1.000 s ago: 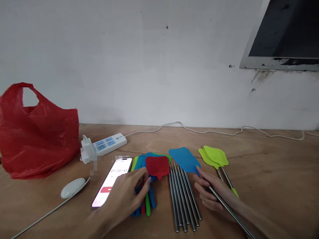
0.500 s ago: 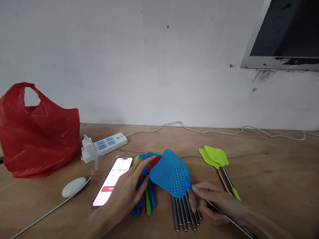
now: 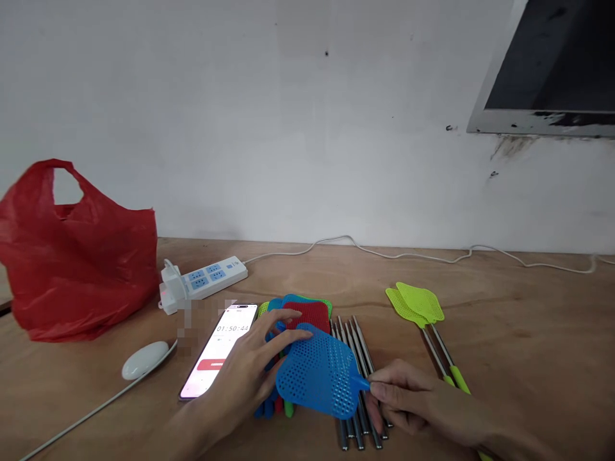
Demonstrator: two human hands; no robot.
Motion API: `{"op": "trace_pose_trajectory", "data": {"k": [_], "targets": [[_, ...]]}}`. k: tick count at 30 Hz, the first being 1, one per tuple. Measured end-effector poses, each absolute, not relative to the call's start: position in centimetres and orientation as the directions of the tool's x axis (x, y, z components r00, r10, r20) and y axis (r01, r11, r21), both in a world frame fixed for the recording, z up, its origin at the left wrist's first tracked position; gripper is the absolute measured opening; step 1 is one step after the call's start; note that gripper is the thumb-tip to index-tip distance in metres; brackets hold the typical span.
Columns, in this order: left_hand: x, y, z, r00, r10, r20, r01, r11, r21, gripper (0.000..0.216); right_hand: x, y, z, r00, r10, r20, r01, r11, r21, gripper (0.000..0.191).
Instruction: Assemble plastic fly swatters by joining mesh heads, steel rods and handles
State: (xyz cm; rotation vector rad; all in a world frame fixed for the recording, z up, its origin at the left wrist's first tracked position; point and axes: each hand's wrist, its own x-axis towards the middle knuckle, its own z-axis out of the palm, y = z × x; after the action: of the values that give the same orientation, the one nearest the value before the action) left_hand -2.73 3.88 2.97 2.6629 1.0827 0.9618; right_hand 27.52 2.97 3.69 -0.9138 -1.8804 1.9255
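Note:
My right hand [image 3: 408, 400] pinches a blue fly swatter [image 3: 319, 371] at its narrow neck, over the table. A yellow-green handle end shows below my right wrist. At the swatter head's left side is my left hand [image 3: 250, 368], its index finger over the upper edge and its thumb partly hidden behind the head. Under and beyond the left hand lie a red swatter head [image 3: 307, 314], other blue and green heads, and several coloured handles. Several bare metal rods [image 3: 358, 346] lie side by side, partly covered by the blue swatter.
Two yellow-green fly swatters [image 3: 423, 304] lie to the right. Left of my hands are a lit phone [image 3: 216, 346] with a running timer, a white mouse-shaped device [image 3: 144, 360] with a cable, a power strip [image 3: 216, 275] and a red plastic bag [image 3: 86, 269]. A white cord runs along the wall.
The blue swatter has come down and slightly left, its head turning. My left index finger now overlaps its upper edge. More of the red head and metal rods shows.

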Motion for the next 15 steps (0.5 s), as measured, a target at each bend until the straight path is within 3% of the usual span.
{"op": "trace_pose_trajectory", "data": {"k": [5, 7, 9, 11, 13, 15], "targets": [[-1.8, 3.0, 4.1, 0.493, 0.737, 0.463, 0.538, -0.676, 0.503, 0.014, 27.4, 2.5, 4.5, -0.687, 0.71, -0.155, 0.39, 0.18, -0.903, 0.053], [-1.2, 2.6, 4.3, 0.414, 0.833, 0.368, 0.518, -0.548, 0.657, 0.03, 27.3, 2.4, 4.6, -0.656, 0.747, -0.111, 0.461, 0.279, -0.843, 0.051], [-0.7, 2.5, 4.4, 0.388, 0.906, 0.17, 0.421, -0.338, 0.842, 0.039, 27.3, 2.4, 4.4, -0.64, 0.766, -0.064, 0.508, 0.359, -0.783, 0.048], [-0.6, 2.8, 4.4, 0.398, 0.917, -0.01, 0.302, -0.121, 0.946, 0.042, 27.4, 2.6, 4.0, -0.626, 0.779, -0.033, 0.555, 0.415, -0.721, 0.045], [-1.0, 3.5, 4.6, 0.334, 0.942, -0.041, 0.217, -0.035, 0.975, 0.043, 27.7, 3.0, 3.7, -0.598, 0.802, -0.004, 0.608, 0.45, -0.654, 0.043], [-1.8, 4.4, 4.8, 0.167, 0.984, 0.058, 0.15, -0.084, 0.985, 0.044, 28.0, 3.5, 3.4, -0.551, 0.834, 0.038, 0.64, 0.451, -0.622, 0.043]]}}
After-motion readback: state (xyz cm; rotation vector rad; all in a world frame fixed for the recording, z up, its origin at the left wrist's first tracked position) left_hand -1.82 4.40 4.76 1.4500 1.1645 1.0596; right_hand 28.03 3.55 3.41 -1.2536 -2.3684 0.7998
